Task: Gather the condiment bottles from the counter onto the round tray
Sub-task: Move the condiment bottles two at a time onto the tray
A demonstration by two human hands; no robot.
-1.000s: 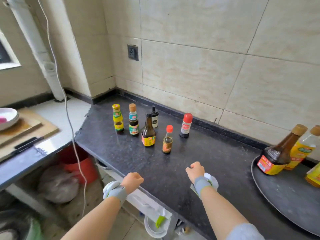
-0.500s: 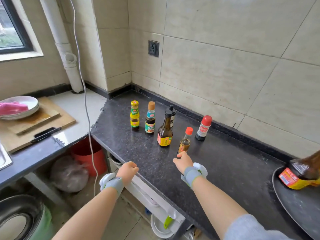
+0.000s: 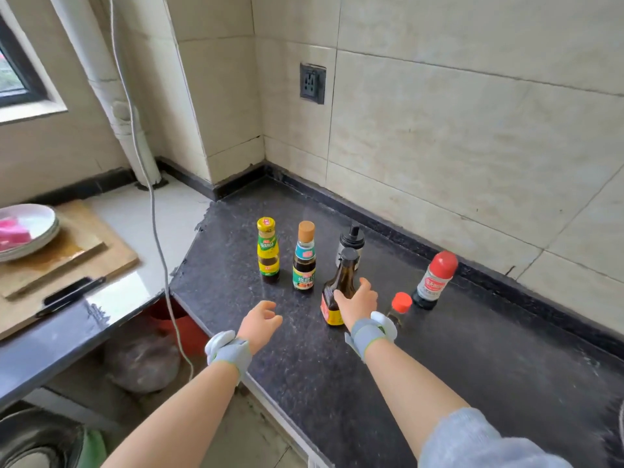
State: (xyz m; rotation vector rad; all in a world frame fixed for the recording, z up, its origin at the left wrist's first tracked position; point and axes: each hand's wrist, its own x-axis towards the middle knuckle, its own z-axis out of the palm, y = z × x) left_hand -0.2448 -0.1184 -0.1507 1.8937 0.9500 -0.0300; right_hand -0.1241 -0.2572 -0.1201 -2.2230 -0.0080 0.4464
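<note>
Several condiment bottles stand on the black speckled counter (image 3: 337, 383). From the left: a yellow-green labelled bottle (image 3: 267, 251), a dark bottle with a tan cap (image 3: 304, 261), a small black-topped bottle (image 3: 351, 239) at the back, and a brown black-capped bottle (image 3: 345, 273). My right hand (image 3: 356, 298) wraps the brown bottle's lower body, thumb on its front; the bottle stands on the counter. A small red-capped bottle (image 3: 400, 305) is just right of that wrist, and a larger red-capped bottle (image 3: 435, 282) stands behind it. My left hand (image 3: 260, 324) hovers loosely curled and holds nothing. Only a sliver of the tray rim (image 3: 620, 413) shows at the right edge.
A lower counter on the left carries a wooden cutting board (image 3: 67, 265), a black knife (image 3: 71, 295) and a stack of white plates (image 3: 30, 228). A hanging cable (image 3: 158, 238) drops past the counter's left edge. A tiled wall with a socket (image 3: 312, 83) backs the counter.
The view has swung left and closer, so the tray's big bottles left the frame. My right hand reached forward from near the small red-capped bottle onto the brown bottle. My left hand moved forward over the counter.
</note>
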